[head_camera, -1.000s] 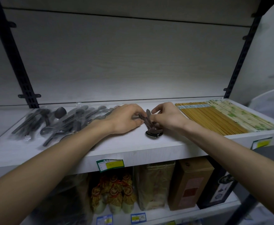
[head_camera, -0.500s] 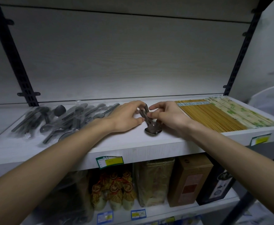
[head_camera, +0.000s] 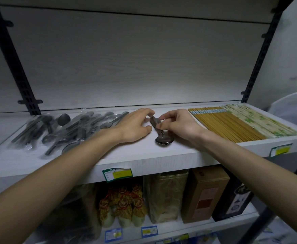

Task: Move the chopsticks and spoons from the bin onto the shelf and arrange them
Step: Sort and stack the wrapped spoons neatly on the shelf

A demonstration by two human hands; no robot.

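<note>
Metal spoons (head_camera: 162,136) are stacked in the middle of the white shelf (head_camera: 144,155), bowls near the front edge. Their handles are pinched by the curled fingers of the right hand (head_camera: 177,124), so much of the handles is hidden. How many spoons are in the stack cannot be told. The left hand (head_camera: 135,126) is laid on the shelf just beside the stack, its fingers bent loosely and spread, with nothing held; the fingertips are near the handle tips, but whether they touch cannot be told.

More spoons in clear bags (head_camera: 65,129) are heaped on the left of the shelf. They look dark and blurry, and some are covered by the left arm. Brown chopsticks (head_camera: 227,125) are lined up on the right, with wrapped chopsticks (head_camera: 260,122) beside them. Boxes and packets (head_camera: 165,196) are seen on the shelf below, partly cut off. The words on the price tags (head_camera: 117,174) cannot be read.
</note>
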